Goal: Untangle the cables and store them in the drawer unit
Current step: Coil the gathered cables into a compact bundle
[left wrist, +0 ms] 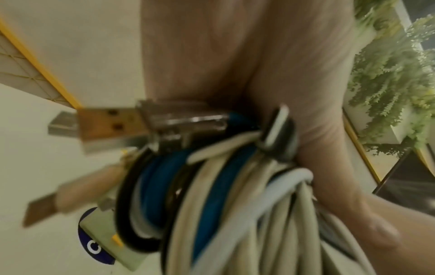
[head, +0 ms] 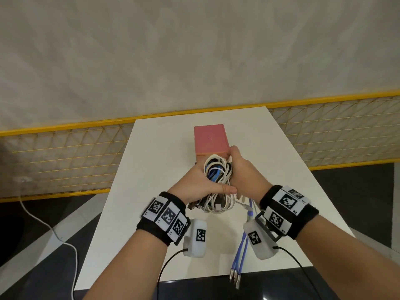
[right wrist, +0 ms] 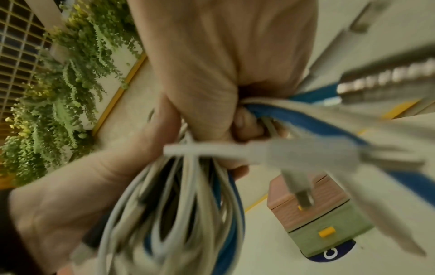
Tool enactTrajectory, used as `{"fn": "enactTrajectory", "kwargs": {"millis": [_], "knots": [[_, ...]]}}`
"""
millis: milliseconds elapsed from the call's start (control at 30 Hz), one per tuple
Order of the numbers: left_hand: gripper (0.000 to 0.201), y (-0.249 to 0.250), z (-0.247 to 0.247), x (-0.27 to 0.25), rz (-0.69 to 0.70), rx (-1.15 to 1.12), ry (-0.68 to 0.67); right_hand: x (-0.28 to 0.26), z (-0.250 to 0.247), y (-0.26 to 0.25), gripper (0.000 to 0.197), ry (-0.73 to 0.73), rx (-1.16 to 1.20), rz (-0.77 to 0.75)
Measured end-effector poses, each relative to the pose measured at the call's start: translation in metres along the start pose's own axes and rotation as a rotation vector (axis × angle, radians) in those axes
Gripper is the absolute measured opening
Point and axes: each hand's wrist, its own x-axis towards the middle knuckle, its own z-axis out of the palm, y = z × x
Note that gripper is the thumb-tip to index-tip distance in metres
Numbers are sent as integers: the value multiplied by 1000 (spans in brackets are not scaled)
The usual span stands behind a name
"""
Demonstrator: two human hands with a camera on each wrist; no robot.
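Observation:
A tangled bundle of cables (head: 217,174), white, blue and black, is lifted above the white table (head: 160,165). My left hand (head: 200,184) grips its left side with the thumb laid across the front. My right hand (head: 242,169) grips its right side. The bundle (left wrist: 235,195) fills the left wrist view, with a USB plug (left wrist: 108,121) sticking out. In the right wrist view my fingers (right wrist: 242,122) curl round the strands of the bundle (right wrist: 183,214). A blue cable end (head: 241,254) hangs off the table's front edge. The pink-topped drawer unit (head: 211,138) stands just behind the bundle; the right wrist view shows its green lower drawer (right wrist: 329,230).
A yellow-framed mesh fence (head: 65,156) runs behind the table. A loose white cord (head: 52,230) lies on the dark floor at the left. Green foliage (right wrist: 58,89) shows in the wrist views. A dark blue round sticker (right wrist: 329,253) lies under the drawer unit.

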Motion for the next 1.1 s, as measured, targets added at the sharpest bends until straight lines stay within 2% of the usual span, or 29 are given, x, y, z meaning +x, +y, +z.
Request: {"fn": "enactTrajectory", "kwargs": {"millis": [100, 200, 300, 400, 467, 567, 667, 767, 933, 1000, 1100], "knots": [[72, -6, 6, -1, 0, 18, 112, 3, -15, -1, 47, -178, 107, -12], [62, -11, 8, -1, 14, 63, 244, 5, -33, 4, 53, -274, 136, 7], [43, -9, 2, -1, 16, 25, 287, 1, -44, 14, 30, -232, -50, -47], [35, -4, -3, -3, 34, 10, 272, -9, -36, 25, 15, -190, 58, 7], [37, -3, -5, -4, 41, 12, 277, -14, -27, 30, 4, -101, 234, 53], [40, -5, -4, -1, 74, 92, 325, -17, -12, 28, 10, 58, 446, 108], [42, -7, 3, 2, 135, 193, 388, -13, 2, 16, 19, 92, 706, 171], [42, -4, 11, 4, 147, 123, 427, -5, 10, 4, 27, 92, 820, 208], [49, 5, 18, 4, 130, -33, 335, 3, 14, 1, 35, -1, 1045, 271], [60, 5, 17, 4, 109, -47, 303, 1, 11, 1, 40, -66, 1117, 289], [86, 9, 14, 7, 56, -53, 286, -3, 8, 2, 45, -124, 1101, 308]]}}
